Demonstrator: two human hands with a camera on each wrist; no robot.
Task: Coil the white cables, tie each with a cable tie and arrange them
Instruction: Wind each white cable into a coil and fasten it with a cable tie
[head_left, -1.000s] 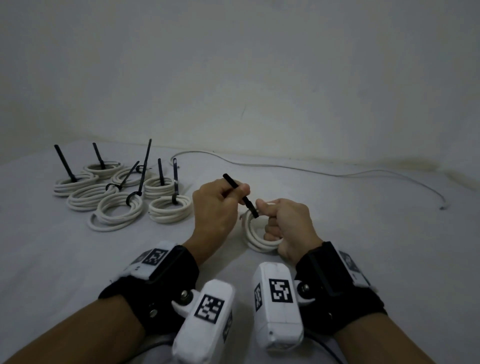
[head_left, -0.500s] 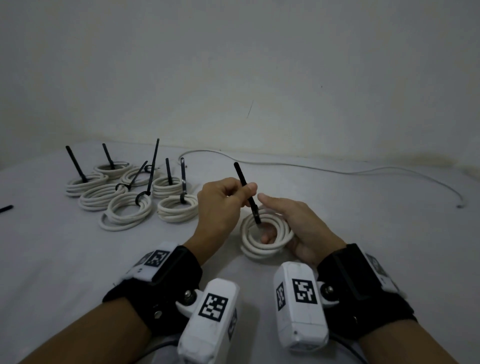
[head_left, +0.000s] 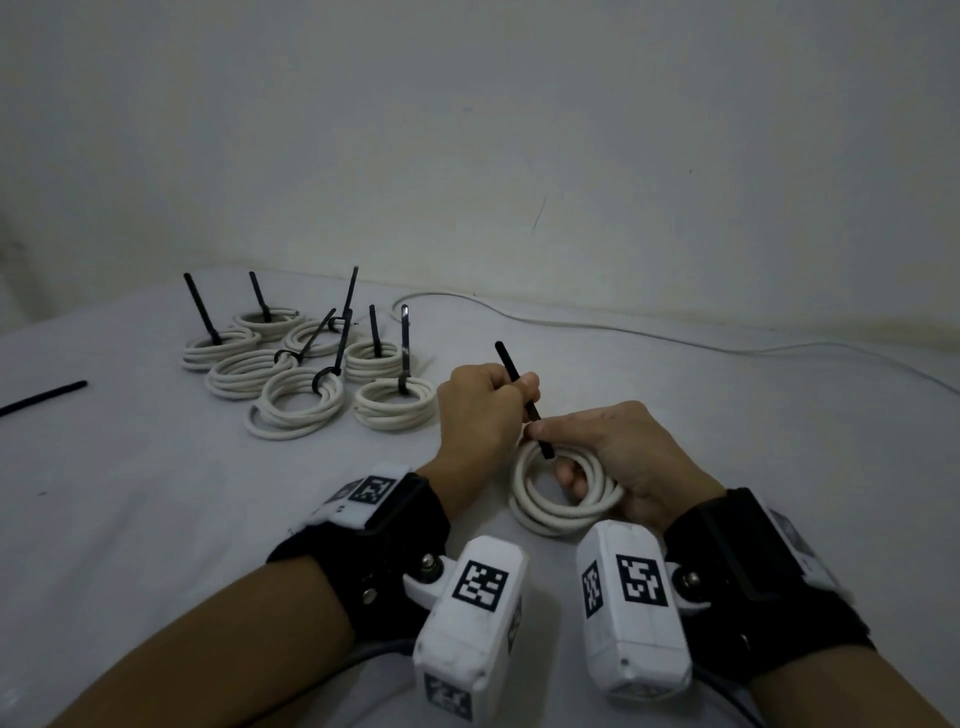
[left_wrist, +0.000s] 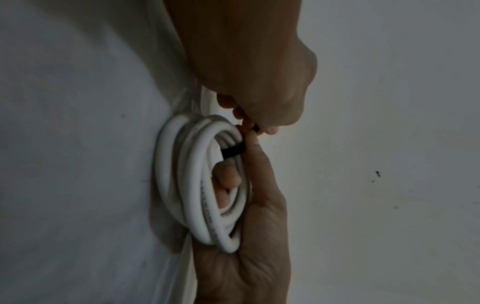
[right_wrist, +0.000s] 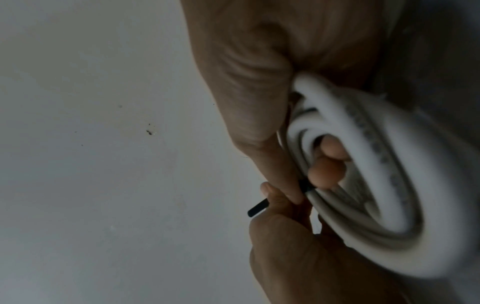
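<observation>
Head view shows our white-covered desk (head_left: 156, 519): seven tied coils (head_left: 311, 364) upper left, one loose cable (head_left: 675, 340) along the wall. At centre, our right hand (head_left: 639, 462) clasps the eighth coil (head_left: 561, 493) while our left hand (head_left: 478, 410) pinches its cable tie (head_left: 519, 382). A spare tie (head_left: 44, 397) lies far left. Jacket print stays unreadable.

A group of tied cable coils (head_left: 306, 364) lies on the table (head_left: 130, 493) at far left, their ties standing up. A loose cable tie (head_left: 44, 397) lies left of them. The coil in hand (head_left: 563, 493) sits nearer, to their right. An uncoiled cable (head_left: 675, 340) runs behind, along the wall (head_left: 519, 130).
</observation>
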